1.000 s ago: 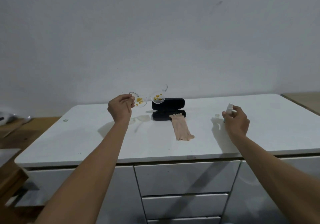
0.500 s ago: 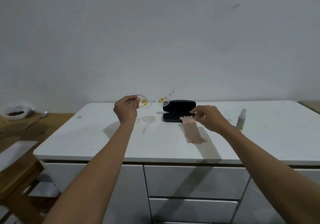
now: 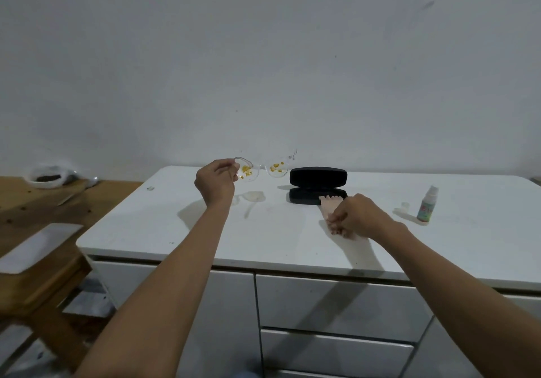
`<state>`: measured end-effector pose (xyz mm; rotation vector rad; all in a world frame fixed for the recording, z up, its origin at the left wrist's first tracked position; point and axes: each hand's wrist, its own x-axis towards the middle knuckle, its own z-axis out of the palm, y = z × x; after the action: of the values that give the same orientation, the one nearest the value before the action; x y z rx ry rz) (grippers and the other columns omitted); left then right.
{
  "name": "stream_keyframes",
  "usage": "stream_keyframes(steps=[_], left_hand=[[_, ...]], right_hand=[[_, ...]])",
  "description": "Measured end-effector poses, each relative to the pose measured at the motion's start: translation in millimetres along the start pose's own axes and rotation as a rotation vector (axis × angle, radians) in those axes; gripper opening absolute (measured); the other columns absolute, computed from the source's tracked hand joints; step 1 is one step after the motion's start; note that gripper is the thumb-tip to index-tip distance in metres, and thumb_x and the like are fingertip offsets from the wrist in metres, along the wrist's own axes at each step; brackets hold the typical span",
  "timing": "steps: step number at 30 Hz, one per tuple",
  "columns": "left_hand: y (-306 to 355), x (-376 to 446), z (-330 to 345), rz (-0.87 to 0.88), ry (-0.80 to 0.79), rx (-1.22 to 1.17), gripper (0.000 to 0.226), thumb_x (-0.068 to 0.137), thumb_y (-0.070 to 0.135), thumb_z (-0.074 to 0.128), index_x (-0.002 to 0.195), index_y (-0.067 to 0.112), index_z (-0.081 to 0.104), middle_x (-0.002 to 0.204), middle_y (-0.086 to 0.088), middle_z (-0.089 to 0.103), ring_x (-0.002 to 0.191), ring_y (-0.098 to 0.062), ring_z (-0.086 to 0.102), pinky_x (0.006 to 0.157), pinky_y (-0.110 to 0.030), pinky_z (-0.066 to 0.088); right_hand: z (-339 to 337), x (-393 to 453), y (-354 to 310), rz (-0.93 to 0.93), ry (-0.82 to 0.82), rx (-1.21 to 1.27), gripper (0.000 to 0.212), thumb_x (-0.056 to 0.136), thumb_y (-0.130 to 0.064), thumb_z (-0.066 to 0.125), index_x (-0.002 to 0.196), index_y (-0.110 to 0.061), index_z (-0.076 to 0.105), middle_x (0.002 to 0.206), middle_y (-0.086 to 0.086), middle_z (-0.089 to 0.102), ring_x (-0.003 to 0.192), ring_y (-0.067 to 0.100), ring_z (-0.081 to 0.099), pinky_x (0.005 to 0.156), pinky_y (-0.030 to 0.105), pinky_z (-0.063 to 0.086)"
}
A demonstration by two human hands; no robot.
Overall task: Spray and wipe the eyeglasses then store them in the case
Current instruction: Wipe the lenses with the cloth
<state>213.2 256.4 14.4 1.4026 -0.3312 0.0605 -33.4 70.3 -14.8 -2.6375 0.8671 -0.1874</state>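
My left hand (image 3: 215, 181) holds clear-framed eyeglasses (image 3: 265, 170) above the white counter; yellow specks dot both lenses. A black case (image 3: 318, 177) lies open behind the middle of the counter, lid up. A pink cloth (image 3: 329, 206) lies in front of the case, its far end on the case's base. My right hand (image 3: 355, 215) pinches the cloth's near part. A small spray bottle (image 3: 426, 208) with a white top stands to the right, with its clear cap (image 3: 405, 205) beside it.
The white counter (image 3: 175, 231) has drawers below its front edge. To the left stands a lower wooden table (image 3: 26, 210) with a bowl (image 3: 45, 176) of dark stuff and a utensil (image 3: 73, 196). A plain wall rises right behind the counter.
My right hand set the spray bottle down on the right, moved left to the cloth and closed on it. My left hand kept the eyeglasses raised. The camera view shifted left.
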Motion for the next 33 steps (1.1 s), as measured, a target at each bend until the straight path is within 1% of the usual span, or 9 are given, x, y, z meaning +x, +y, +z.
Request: stream_keyframes(steps=[5, 8, 11, 13, 16, 19, 21, 25, 33], left_hand=[[0, -3, -1, 0.015, -0.003, 0.022, 0.01, 0.079, 0.003, 0.078, 0.086, 0.01, 0.081, 0.069, -0.002, 0.076, 0.052, -0.013, 0.065, 0.072, -0.032, 0.061], [3, -4, -2, 0.034, -0.013, 0.039, 0.01, 0.08, 0.003, 0.078, 0.087, 0.009, 0.08, 0.07, -0.005, 0.075, 0.051, -0.011, 0.065, 0.07, -0.031, 0.06], [6, -6, -5, 0.039, -0.02, 0.046, 0.009, 0.08, 0.002, 0.078, 0.087, 0.008, 0.08, 0.071, -0.005, 0.075, 0.054, -0.015, 0.066, 0.072, -0.032, 0.06], [8, -6, -6, 0.041, -0.021, 0.04, 0.009, 0.08, 0.001, 0.079, 0.085, 0.009, 0.079, 0.068, -0.002, 0.075, 0.056, -0.017, 0.067, 0.073, -0.033, 0.061], [12, -9, -6, 0.045, -0.029, 0.022, 0.01, 0.081, 0.0, 0.078, 0.083, 0.009, 0.078, 0.067, -0.002, 0.074, 0.058, -0.019, 0.067, 0.072, -0.033, 0.061], [17, -13, -7, 0.066, -0.044, 0.031, 0.009, 0.082, 0.0, 0.077, 0.083, 0.008, 0.077, 0.066, -0.002, 0.073, 0.061, -0.021, 0.068, 0.067, -0.026, 0.057], [20, -15, -6, 0.073, -0.063, 0.028, 0.009, 0.082, -0.001, 0.077, 0.083, 0.009, 0.077, 0.067, -0.001, 0.073, 0.06, -0.02, 0.068, 0.067, -0.027, 0.058], [25, -20, -5, 0.093, -0.095, 0.022, 0.01, 0.082, 0.0, 0.078, 0.082, 0.01, 0.077, 0.067, -0.003, 0.074, 0.06, -0.019, 0.069, 0.071, -0.031, 0.061], [31, -35, 4, 0.103, -0.107, 0.009, 0.014, 0.081, -0.002, 0.078, 0.079, 0.012, 0.075, 0.07, -0.008, 0.075, 0.059, -0.019, 0.069, 0.069, -0.031, 0.06]], right_hand=[[14, -4, -11, -0.036, 0.145, 0.015, 0.022, 0.093, -0.007, 0.066, 0.08, -0.015, 0.082, 0.067, -0.01, 0.072, 0.053, -0.001, 0.06, 0.05, 0.006, 0.04], [15, 2, -20, 0.123, 0.23, 0.493, 0.021, 0.094, -0.011, 0.069, 0.077, -0.008, 0.08, 0.057, -0.004, 0.069, 0.046, 0.006, 0.061, 0.045, 0.012, 0.045], [12, 5, -39, 0.185, 0.222, 1.1, 0.019, 0.094, -0.015, 0.071, 0.078, -0.008, 0.078, 0.07, 0.009, 0.067, 0.068, 0.024, 0.058, 0.06, 0.026, 0.054], [9, 8, -54, 0.212, 0.222, 1.294, 0.011, 0.094, -0.02, 0.072, 0.092, -0.01, 0.078, 0.071, 0.004, 0.066, 0.067, 0.022, 0.059, 0.062, 0.031, 0.056], [6, 17, -75, 0.201, 0.306, 1.433, 0.019, 0.095, -0.022, 0.072, 0.107, -0.008, 0.077, 0.083, 0.005, 0.073, 0.074, 0.019, 0.068, 0.066, 0.028, 0.062], [6, 26, -95, 0.161, 0.366, 1.489, 0.012, 0.095, -0.02, 0.072, 0.101, -0.013, 0.079, 0.092, 0.002, 0.078, 0.089, 0.018, 0.072, 0.075, 0.027, 0.059], [7, 30, -107, 0.133, 0.411, 1.495, 0.007, 0.094, -0.018, 0.073, 0.095, -0.014, 0.08, 0.081, -0.004, 0.078, 0.08, 0.015, 0.07, 0.077, 0.029, 0.058], [10, 38, -122, 0.179, 0.534, 1.545, 0.012, 0.09, -0.02, 0.078, 0.099, -0.012, 0.082, 0.09, 0.008, 0.08, 0.072, 0.02, 0.071, 0.073, 0.044, 0.063], [10, 44, -148, 0.381, 0.778, 1.76, 0.007, 0.092, -0.015, 0.076, 0.091, -0.018, 0.081, 0.086, 0.003, 0.078, 0.069, 0.02, 0.068, 0.065, 0.03, 0.061]])
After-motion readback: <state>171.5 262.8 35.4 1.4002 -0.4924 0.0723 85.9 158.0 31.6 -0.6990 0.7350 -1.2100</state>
